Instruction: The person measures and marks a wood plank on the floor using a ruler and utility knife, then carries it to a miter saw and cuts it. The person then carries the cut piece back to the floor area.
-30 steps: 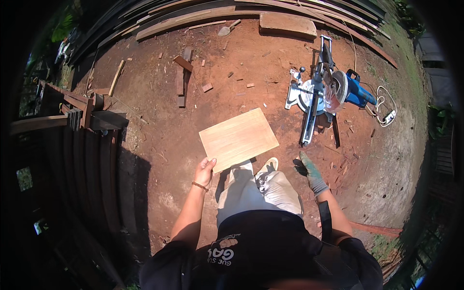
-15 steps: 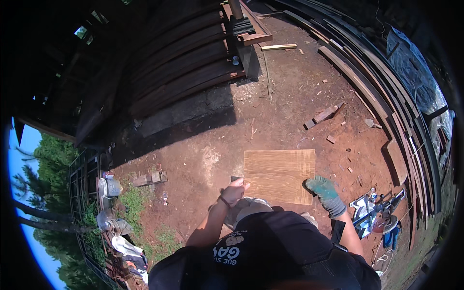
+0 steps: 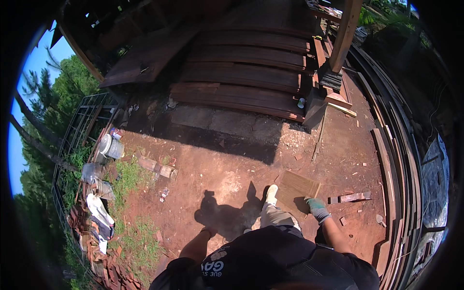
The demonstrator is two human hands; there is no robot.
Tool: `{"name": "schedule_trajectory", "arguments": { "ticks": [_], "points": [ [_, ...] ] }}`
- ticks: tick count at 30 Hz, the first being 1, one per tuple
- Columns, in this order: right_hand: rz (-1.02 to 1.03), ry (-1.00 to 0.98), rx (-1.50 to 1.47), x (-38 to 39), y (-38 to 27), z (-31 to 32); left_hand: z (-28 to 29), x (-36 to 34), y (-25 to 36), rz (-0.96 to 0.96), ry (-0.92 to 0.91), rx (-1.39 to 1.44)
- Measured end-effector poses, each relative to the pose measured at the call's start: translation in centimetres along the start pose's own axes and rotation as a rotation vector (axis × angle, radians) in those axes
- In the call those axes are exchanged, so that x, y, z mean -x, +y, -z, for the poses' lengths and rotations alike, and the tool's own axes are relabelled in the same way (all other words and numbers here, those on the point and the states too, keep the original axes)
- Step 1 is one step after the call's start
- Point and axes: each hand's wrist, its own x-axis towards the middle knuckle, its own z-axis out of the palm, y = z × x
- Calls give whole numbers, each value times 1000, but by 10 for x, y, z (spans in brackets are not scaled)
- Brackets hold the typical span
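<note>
Wood panel (image 3: 295, 188) juts from my gloved right hand (image 3: 317, 209), its grip clasping the edge. My left hand (image 3: 210, 231) is shadowed; I cannot tell its grip.

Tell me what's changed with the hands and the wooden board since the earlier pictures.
The bare left hand has let go of the wooden board. The board has moved from in front of the body to the person's right, held by the gloved right hand. The trowel stays where it lay.
</note>
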Motion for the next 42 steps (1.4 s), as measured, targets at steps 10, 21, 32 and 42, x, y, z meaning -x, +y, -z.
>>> {"name": "schedule_trajectory", "arguments": {
  "ticks": [10, 21, 32, 42],
  "points": [
    [-550, -177, -207, -256, 211, 8, 184, -130, -19, 514, -157, 1033],
    [-575, 294, -966, -724, 164, 204, 1022, -88, 171, -1554, 939, 1160],
    [-486, 200, -402, -1047, 210, 279, 1500, -200, 164, -2161, 441, 1171],
    [-278, 154, -80, -1161, 155, 504, 1720, -335, 163, -1895, 325, 1116]
  ]
}}
